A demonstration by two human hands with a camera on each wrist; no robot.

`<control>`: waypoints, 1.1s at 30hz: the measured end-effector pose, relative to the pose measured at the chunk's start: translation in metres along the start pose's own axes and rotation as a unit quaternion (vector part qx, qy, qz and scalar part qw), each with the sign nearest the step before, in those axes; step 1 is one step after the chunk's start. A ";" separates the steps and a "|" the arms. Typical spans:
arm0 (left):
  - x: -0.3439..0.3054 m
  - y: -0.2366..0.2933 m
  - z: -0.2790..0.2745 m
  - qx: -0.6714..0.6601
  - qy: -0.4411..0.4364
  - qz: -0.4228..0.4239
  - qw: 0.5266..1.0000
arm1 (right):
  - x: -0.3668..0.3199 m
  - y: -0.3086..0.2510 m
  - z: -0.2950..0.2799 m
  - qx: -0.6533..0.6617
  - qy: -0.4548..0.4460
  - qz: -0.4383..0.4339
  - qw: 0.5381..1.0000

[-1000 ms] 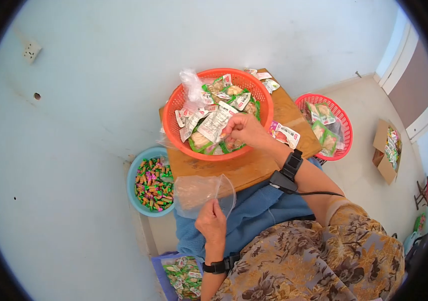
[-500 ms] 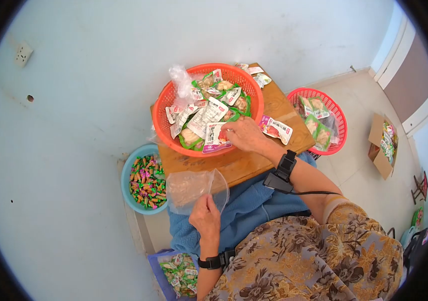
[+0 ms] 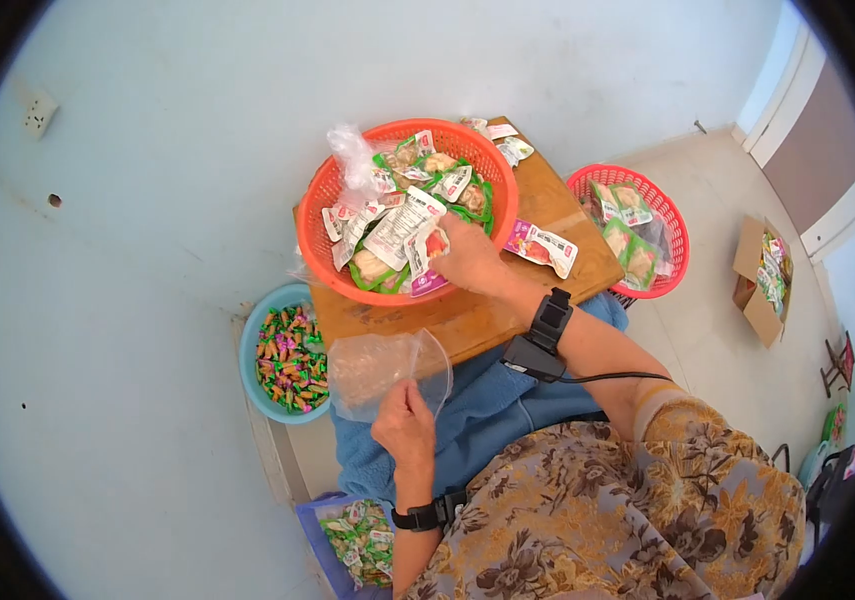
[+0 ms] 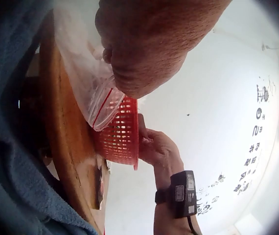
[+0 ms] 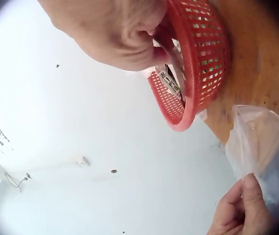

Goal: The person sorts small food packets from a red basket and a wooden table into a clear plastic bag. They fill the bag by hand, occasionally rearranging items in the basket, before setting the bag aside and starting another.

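Note:
In the head view a red basket (image 3: 509,200) on the wooden table holds packaged snacks. The right hand (image 3: 470,258) reaches over its near right rim and pinches a white and purple packet (image 3: 425,246). Its fingertips are partly hidden there; the right wrist view shows that hand (image 5: 115,34) with thumb and finger on the packet's edge. Below the basket, the left hand (image 3: 404,425) pinches the edge of a clear plastic bag (image 3: 372,372). In the right wrist view the left thumb and fingers (image 5: 249,193) grip this bag (image 5: 249,142), whose mouth hangs partly apart.
Beside the basket on the wooden table (image 3: 587,262) lies a purple and white packet (image 3: 544,249). A blue basin (image 3: 249,380) of wrapped candies stands at the left, a second red basket (image 3: 684,240) at the right. A purple-edged container (image 3: 319,540) is below, a cardboard box (image 3: 747,248) far right.
The right hand has shifted from a white packet at the basket's middle to a white and purple one at its near side. The head view has shifted slightly; the left hand still grips the bag.

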State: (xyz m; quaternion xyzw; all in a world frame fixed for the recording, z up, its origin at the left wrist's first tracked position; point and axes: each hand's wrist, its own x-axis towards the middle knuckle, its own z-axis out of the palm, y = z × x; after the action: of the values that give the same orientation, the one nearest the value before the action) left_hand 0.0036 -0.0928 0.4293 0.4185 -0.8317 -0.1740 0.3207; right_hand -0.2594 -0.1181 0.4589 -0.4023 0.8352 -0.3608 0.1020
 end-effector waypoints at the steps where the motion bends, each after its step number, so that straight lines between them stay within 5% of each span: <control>1: 0.001 0.001 -0.001 0.012 -0.004 -0.003 1.000 | -0.001 -0.001 -0.001 0.053 0.084 -0.023 0.995; 10: 0.005 0.002 0.004 0.010 0.012 -0.007 1.000 | -0.048 0.019 -0.065 0.221 0.136 0.002 0.966; 12: 0.006 0.004 0.008 -0.007 0.019 -0.010 1.000 | -0.070 0.012 -0.087 0.426 0.039 0.069 0.901; 16: 0.011 0.013 0.016 -0.041 0.028 -0.043 0.998 | -0.110 0.012 -0.092 0.500 -0.090 0.121 0.853; 24: 0.008 0.019 0.027 -0.072 0.077 0.017 0.994 | -0.140 0.020 -0.053 0.530 -0.162 0.157 0.817; 31: 0.006 0.018 0.036 -0.024 0.069 0.077 0.994 | -0.142 0.019 -0.015 0.504 -0.171 0.148 0.833; 33: 0.006 0.020 0.036 -0.024 0.069 0.082 0.994 | -0.143 0.014 -0.006 0.551 -0.181 0.193 0.791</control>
State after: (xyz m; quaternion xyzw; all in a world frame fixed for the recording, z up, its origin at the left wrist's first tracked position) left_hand -0.0355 -0.0849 0.4163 0.3523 -0.8348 -0.1380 0.4001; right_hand -0.1771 -0.0025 0.4363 -0.1659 0.5216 -0.6534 0.5229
